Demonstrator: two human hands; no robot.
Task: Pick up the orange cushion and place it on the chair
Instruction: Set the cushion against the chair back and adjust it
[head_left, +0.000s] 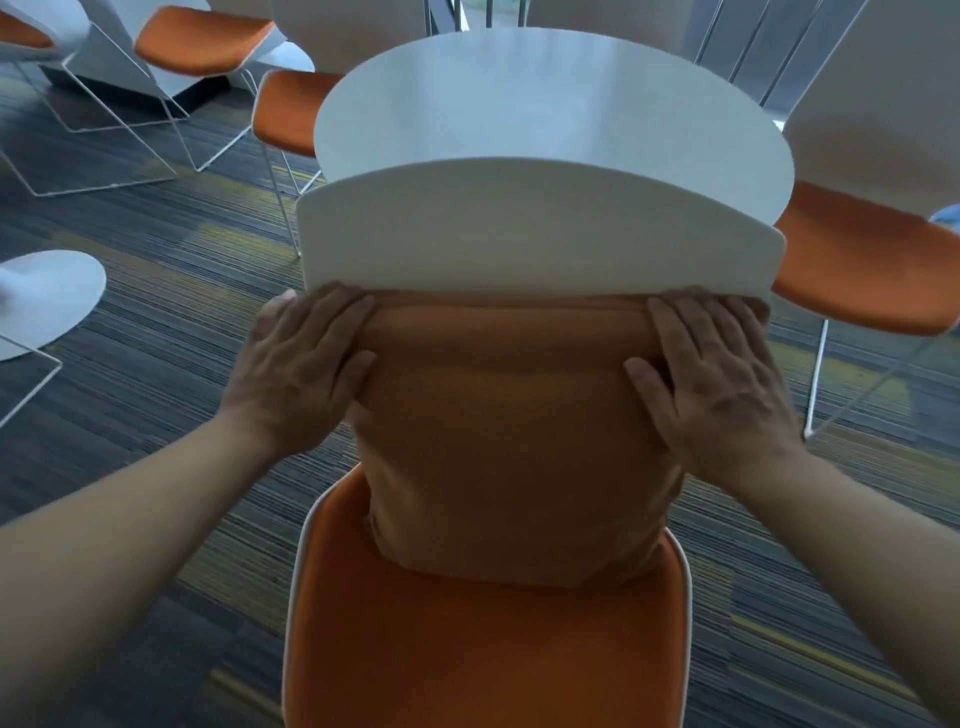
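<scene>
Evidently, in the head view, the orange cushion (511, 441) stands upright on the seat of the chair (467, 649), its lower edge resting on the orange seat pad and its top edge leaning against the white backrest (540, 234), so placement appears essentially accomplished. The left hand (296, 369) and right hand (719, 379) each lie on an upper corner of the cushion, fingers spread and curled over the fabric, pressing rather than lifting. By my judgement only release and withdrawal of both hands from the chair remain.
</scene>
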